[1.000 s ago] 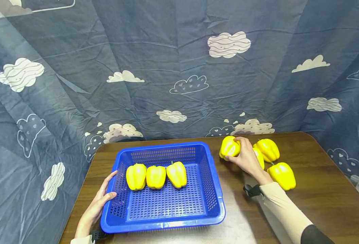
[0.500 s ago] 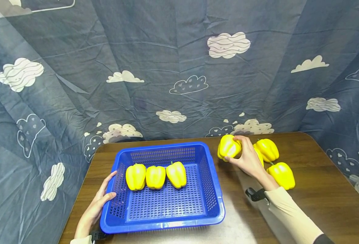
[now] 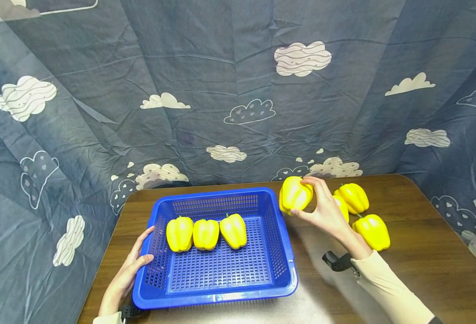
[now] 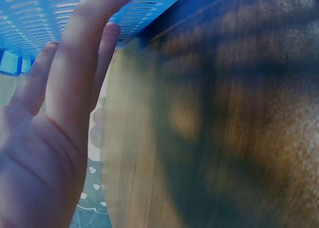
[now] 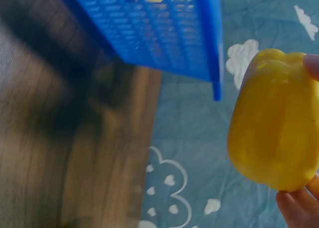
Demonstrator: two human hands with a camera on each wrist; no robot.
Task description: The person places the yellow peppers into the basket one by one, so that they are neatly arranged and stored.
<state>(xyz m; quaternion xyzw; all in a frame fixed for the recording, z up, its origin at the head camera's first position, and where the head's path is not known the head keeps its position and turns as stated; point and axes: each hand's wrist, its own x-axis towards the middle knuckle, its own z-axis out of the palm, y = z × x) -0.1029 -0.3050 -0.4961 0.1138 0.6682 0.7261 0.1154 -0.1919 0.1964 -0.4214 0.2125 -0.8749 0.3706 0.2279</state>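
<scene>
In the head view my right hand [image 3: 327, 209] pinches a yellow bell pepper [image 3: 296, 194] between thumb and fingers, just beyond the basket's right rim. The right wrist view shows that same bell pepper [image 5: 276, 120] raised beside the basket wall [image 5: 164, 33]. My left hand [image 3: 126, 270] grips the left rim of the blue plastic basket [image 3: 215, 298], its thumb over the edge. Up close, fingers [image 4: 75, 63] of the left hand lie against the slotted wall. Three yellow bell peppers stand in a row inside the basket, the middle one [image 3: 206, 235] between its neighbours.
Right of my right hand, three more yellow bell peppers lie on the brown wooden table [image 3: 424, 270]: one partly hidden pepper [image 3: 341, 207], a rear pepper [image 3: 353, 198] and a nearer pepper [image 3: 372, 231]. A dark cloud-patterned curtain [image 3: 205, 135] hangs behind the table.
My right hand has lifted the bell pepper and carried it left, closer to the basket's right rim. The left hand and the basket have stayed in place.
</scene>
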